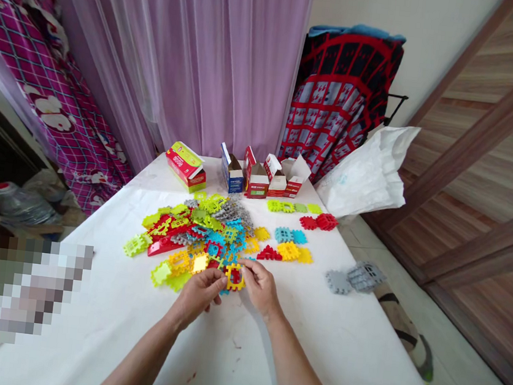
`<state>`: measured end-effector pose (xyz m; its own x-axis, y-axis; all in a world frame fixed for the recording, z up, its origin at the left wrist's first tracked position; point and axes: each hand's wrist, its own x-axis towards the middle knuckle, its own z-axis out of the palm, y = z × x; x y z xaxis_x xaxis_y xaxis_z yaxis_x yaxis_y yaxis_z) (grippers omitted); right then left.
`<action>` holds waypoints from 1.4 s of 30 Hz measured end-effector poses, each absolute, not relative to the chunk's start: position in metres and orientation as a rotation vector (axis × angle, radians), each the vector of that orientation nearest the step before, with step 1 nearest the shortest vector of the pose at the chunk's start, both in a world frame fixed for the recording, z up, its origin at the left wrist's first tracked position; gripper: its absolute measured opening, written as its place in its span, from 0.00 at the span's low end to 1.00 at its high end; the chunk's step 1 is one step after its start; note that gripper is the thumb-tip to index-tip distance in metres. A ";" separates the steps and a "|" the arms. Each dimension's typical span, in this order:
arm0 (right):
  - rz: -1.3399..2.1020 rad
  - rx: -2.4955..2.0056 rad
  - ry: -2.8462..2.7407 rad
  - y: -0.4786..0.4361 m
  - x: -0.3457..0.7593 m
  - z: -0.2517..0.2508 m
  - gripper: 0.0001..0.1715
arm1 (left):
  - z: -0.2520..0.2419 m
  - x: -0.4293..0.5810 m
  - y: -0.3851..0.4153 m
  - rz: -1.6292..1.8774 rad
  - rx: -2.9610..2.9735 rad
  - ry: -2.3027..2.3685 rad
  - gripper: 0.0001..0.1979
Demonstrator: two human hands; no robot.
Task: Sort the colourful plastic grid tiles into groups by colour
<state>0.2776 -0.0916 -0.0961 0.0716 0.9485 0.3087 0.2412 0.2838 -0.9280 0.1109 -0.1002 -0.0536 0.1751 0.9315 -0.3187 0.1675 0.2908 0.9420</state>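
Between my hands is a yellow toothed building block (240, 286) with an open window-like middle. The fingers of my right hand (263, 288) pinch its right side. My left hand (200, 292) is closed at the block's left edge, thumb and fingertips against it. Just beyond lies a heap of interlocking plastic pieces (207, 221) in green, grey, blue, red and yellow. Near my left hand are yellow-green pieces (161, 273) and a bright yellow panel (200, 263).
Small sorted groups lie to the right: green pieces (281, 206), red pieces (326, 221), blue pieces (284, 235), yellow pieces (288, 251) and grey pieces (337, 282). Opened cardboard boxes (256, 187) line the white table's (219, 361) far edge. A white bag (365, 171) stands at the back right.
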 end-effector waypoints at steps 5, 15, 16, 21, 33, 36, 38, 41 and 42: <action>0.686 -1.259 -1.491 -0.101 0.282 -0.088 0.18 | -0.058 0.114 -0.101 0.797 1.106 1.305 0.19; 0.287 -1.490 -1.699 -0.138 0.287 -0.089 0.25 | -0.074 0.125 -0.104 0.857 1.001 1.252 0.21; 0.244 -1.508 -1.702 -0.138 0.284 -0.091 0.25 | -0.075 0.126 -0.104 0.849 1.001 1.246 0.21; 0.036 -1.585 -1.705 -0.136 0.275 -0.093 0.27 | -0.076 0.126 -0.102 0.824 1.011 1.224 0.21; 0.146 -1.495 -1.713 -0.135 0.283 -0.093 0.24 | -0.076 0.126 -0.095 0.711 1.115 1.162 0.21; 0.187 -1.452 -1.696 -0.131 0.290 -0.085 0.21 | -0.078 0.124 -0.095 0.671 1.144 1.144 0.21; 0.244 -1.420 -1.759 -0.125 0.297 -0.074 0.20 | -0.078 0.122 -0.094 0.666 1.166 1.120 0.21; 0.454 -1.346 -1.949 -0.117 0.307 -0.051 0.22 | -0.079 0.119 -0.094 0.674 1.179 1.077 0.21; 0.554 -1.328 -2.009 -0.115 0.310 -0.043 0.24 | -0.080 0.119 -0.093 0.678 1.178 1.060 0.22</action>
